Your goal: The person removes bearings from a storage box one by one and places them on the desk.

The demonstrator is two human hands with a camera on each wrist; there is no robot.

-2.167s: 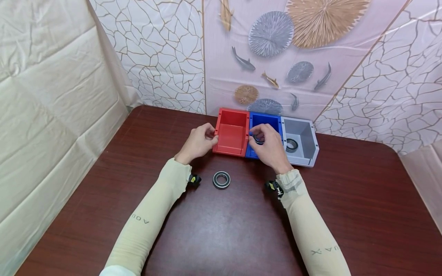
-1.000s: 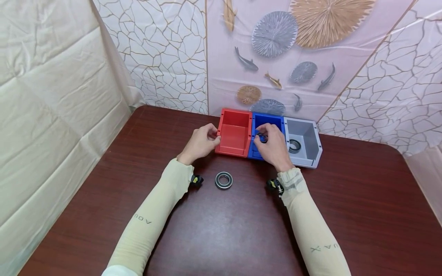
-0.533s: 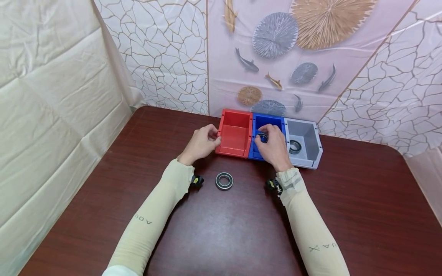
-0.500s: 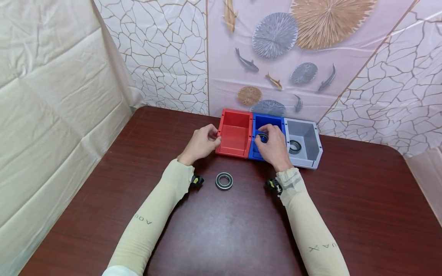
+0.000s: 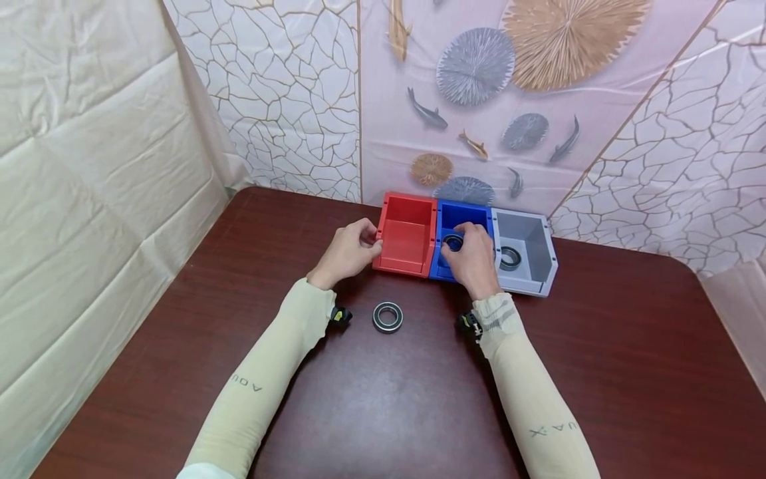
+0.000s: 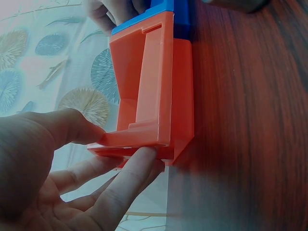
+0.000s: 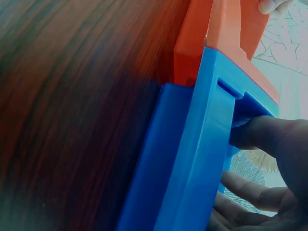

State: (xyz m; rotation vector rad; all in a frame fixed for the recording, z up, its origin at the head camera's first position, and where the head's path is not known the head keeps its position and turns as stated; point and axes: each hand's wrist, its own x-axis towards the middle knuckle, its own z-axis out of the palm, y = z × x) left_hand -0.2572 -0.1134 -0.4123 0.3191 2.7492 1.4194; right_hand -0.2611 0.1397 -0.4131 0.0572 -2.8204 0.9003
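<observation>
My left hand (image 5: 347,249) pinches the left rim of the red bin (image 5: 405,266); in the left wrist view its thumb (image 6: 77,127) lies on the rim's upper side and its fingers (image 6: 127,185) lie under it. My right hand (image 5: 475,256) reaches over the blue bin (image 5: 461,213), thumb and fingers parted and curved. Below them, inside that bin, shows a dark ring-shaped ball bearing (image 5: 453,243), partly covered by the hand. In the right wrist view the thumb (image 7: 255,134) dips past the blue rim, and no bearing shows between the fingertips.
Right of the blue bin stands a grey bin (image 5: 532,253) holding another bearing (image 5: 510,258). A third bearing (image 5: 387,318) lies flat on the dark wood table (image 5: 383,399), between the forearms. Patterned sheeting (image 5: 287,100) hangs behind the bins.
The right hand has shifted slightly right over the blue bin, and the bearing there shows more clearly below the fingers. The left hand stays on the red bin's rim.
</observation>
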